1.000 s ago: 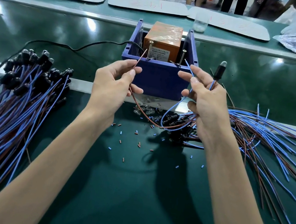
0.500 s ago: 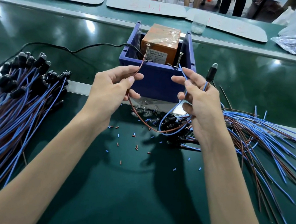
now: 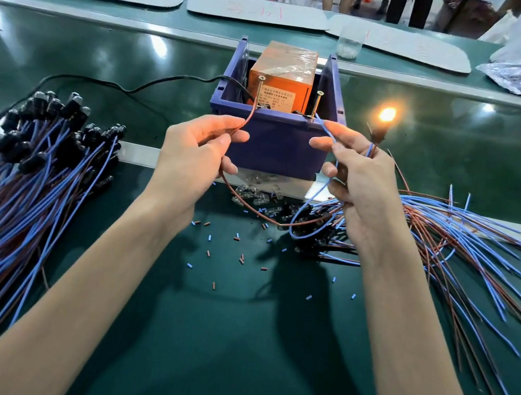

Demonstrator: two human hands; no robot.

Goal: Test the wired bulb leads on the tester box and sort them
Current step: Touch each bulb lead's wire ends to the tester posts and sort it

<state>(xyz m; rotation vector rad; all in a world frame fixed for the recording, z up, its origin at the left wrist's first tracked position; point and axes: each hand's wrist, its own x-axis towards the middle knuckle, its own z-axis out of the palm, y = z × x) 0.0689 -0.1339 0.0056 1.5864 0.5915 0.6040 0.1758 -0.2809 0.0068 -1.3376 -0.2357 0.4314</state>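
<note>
A: Why's the L hand (image 3: 196,153) holding the brown lead (image 3: 247,120) up like that?
B: It's pinching it btwn thumb & forefinger, just behind the tip, so the tip is reaching the left screw terminal (image 3: 258,89) on the tester box (image 3: 277,145). The R hand (image 3: 360,185) is doing the same w/ the blue lead (image 3: 327,132), aiming it at the right screw terminal (image 3: 316,103).
A: Contact being made?
B: The bulb (image 3: 387,115) is glowing orange, so I'm judging yes, the circuit's closing.
A: Where's it sitting rel. to the fingers?
B: Its black holder is sticking up just behind the R hand, above the pinch. Which fingers are clamping it is hidden. The other R fingers are curling in round the wires. The slack is hanging in a loop btwn both hands, over the loose glass bulbs (image 3: 252,194).
A: Where's it going after?
B: Prob. the left pile (image 3: 36,161), holders bunched together, which I'm taking as the tested lot. The right pile (image 3: 451,234) looks untested. I'm only guessing there.
</note>
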